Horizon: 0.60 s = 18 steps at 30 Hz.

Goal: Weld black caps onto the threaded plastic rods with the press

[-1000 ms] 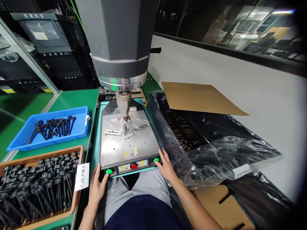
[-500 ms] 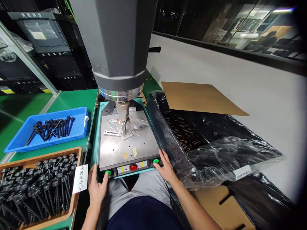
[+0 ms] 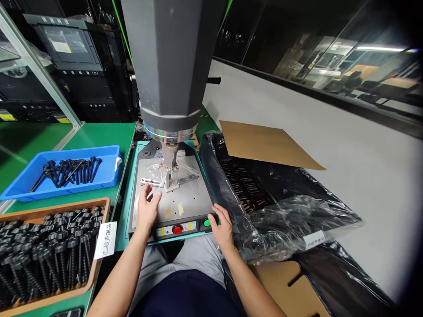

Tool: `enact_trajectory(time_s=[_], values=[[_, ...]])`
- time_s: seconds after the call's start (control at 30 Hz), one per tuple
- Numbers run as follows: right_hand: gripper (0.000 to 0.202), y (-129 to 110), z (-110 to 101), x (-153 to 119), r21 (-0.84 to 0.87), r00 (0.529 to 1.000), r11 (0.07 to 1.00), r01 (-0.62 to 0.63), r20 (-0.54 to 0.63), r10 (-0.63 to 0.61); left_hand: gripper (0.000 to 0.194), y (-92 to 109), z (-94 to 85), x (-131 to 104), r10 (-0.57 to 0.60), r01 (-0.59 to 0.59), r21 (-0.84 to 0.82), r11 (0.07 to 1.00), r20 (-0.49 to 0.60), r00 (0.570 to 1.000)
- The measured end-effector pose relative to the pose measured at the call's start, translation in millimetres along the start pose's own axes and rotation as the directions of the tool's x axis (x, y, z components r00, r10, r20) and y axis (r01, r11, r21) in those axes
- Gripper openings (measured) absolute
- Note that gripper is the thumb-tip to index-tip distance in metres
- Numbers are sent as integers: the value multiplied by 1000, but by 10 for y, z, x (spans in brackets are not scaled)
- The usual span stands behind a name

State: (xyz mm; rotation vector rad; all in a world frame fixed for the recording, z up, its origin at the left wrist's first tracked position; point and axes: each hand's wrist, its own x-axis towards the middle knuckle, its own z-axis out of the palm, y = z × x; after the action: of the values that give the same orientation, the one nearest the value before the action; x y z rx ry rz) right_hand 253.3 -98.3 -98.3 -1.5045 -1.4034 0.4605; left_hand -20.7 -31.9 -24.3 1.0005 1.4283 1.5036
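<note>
Noticing a change on the left side: half a second ago both hands were at the control panel (image 3: 199, 226), and now the left hand (image 3: 147, 212) has come up over the metal plate (image 3: 191, 198), thumb and fingers apart, nothing in them that I can see. Its fingertips are just beside the slotted bracket (image 3: 153, 182) and near the fixture (image 3: 168, 179). The right hand (image 3: 223, 226) hasn't really gone anywhere: fingers spread at the plate's edge, thumb at the green button (image 3: 207, 223). Can't tell if it's actually pushing. The grey machine head (image 3: 172, 66) sits lower than it did a second ago, horn (image 3: 169, 155) down at the fixture, so my guess is the press no longer needs both hands on it. Any workpiece would be under that horn, on the plate, but I can't make it out. Blue tray (image 3: 99, 186) and wooden bin (image 3: 106, 210) haven't budged on the green counter (image 3: 95, 134).
</note>
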Motion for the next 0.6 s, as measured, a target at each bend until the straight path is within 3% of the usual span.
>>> enact_trajectory(time_s=[0.07,0.13,0.27,0.33,0.37,0.43,0.5,0.6], values=[[28,-207,140,31,135,999,990,-37,35,32,60,74,52,112,-82,87,-95,992,58,995],[28,-394,351,56,292,975,942,-168,190,116,62,141,85,172,-161,182,-160,970,134,978],[42,-711,874,130,468,812,748,-471,562,160,59,281,133,162,-251,301,-231,925,223,942],[47,-856,1127,195,504,740,662,-555,662,117,59,350,159,126,-259,326,-293,899,247,934],[47,-923,1240,238,527,731,633,-567,676,92,60,379,171,109,-262,341,-327,882,261,929],[44,-1032,1427,346,600,784,609,-518,618,57,62,420,193,87,-270,366,-380,849,283,920],[44,-1092,1546,483,666,885,632,-396,459,70,61,435,205,84,-259,365,-413,834,290,921],[46,-1095,1589,721,604,983,778,-174,150,103,60,440,206,105,-236,339,-421,841,279,931]])
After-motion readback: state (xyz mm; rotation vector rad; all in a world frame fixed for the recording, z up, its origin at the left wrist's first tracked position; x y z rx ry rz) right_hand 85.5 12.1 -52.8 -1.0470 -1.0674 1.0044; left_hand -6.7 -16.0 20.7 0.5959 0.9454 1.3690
